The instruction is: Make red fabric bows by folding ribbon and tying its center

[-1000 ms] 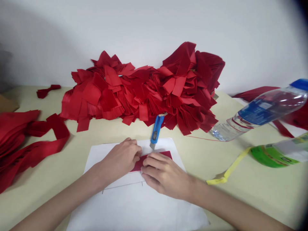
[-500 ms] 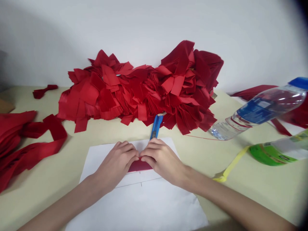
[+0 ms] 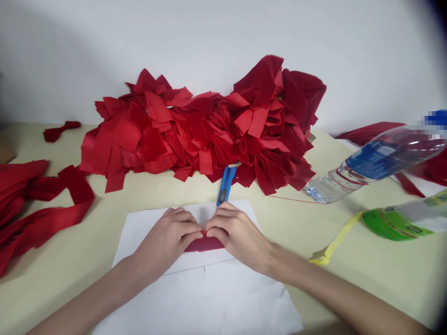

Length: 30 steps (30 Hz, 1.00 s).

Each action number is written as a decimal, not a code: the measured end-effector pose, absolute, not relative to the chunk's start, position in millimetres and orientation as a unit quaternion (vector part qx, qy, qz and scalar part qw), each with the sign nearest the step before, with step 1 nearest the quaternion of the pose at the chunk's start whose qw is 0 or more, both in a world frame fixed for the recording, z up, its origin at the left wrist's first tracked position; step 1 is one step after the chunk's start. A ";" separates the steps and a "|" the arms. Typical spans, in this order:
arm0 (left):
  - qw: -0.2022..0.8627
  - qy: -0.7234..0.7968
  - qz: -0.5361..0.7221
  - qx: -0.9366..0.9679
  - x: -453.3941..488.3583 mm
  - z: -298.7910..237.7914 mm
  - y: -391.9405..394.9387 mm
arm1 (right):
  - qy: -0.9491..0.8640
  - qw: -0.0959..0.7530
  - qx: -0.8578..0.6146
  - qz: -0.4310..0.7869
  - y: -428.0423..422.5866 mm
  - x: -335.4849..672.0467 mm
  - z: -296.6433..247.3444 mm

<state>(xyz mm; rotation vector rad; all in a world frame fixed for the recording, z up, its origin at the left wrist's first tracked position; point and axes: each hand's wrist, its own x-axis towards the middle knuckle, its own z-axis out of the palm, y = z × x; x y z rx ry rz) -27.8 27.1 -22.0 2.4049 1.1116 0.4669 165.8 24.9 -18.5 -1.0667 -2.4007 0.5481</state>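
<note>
Logging your bench at this instant. Your left hand (image 3: pixel 164 243) and right hand (image 3: pixel 238 237) sit side by side on a white sheet (image 3: pixel 223 298), fingers curled and neither hand spread flat. Both close over a red strip (image 3: pixel 204 244), with your fingertips (image 3: pixel 199 235) meeting along its top edge. Whether this is a firm pinch or only pressure against the sheet, you cannot tell from this view. The strip lies crosswise near the middle of the sheet, and only its lower band shows between your hands. Just below it runs a thin drawn line (image 3: pixel 197 266) with a short tick.

A blue utility knife (image 3: pixel 224 185) lies untouched just beyond your fingers, its tip at the sheet's far edge and its other end against a heaped red pile (image 3: pixel 202 130) of cut pieces. Long red strips (image 3: pixel 42 209) lie bunched at your left on the cream table (image 3: pixel 349 288), with a small red scrap (image 3: pixel 59 131) behind them. At your right, a water bottle (image 3: pixel 377 163) lies tilted, its blue cap blurred. Nearer you sits a green package (image 3: pixel 394 224), with a yellow strip (image 3: pixel 335 242) trailing from it.
</note>
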 end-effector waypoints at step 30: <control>-0.218 0.109 0.152 0.958 -33.6 -23.2 -24.4 | -0.935 0.201 -0.288 -0.045 -24.4 180.6 -21.7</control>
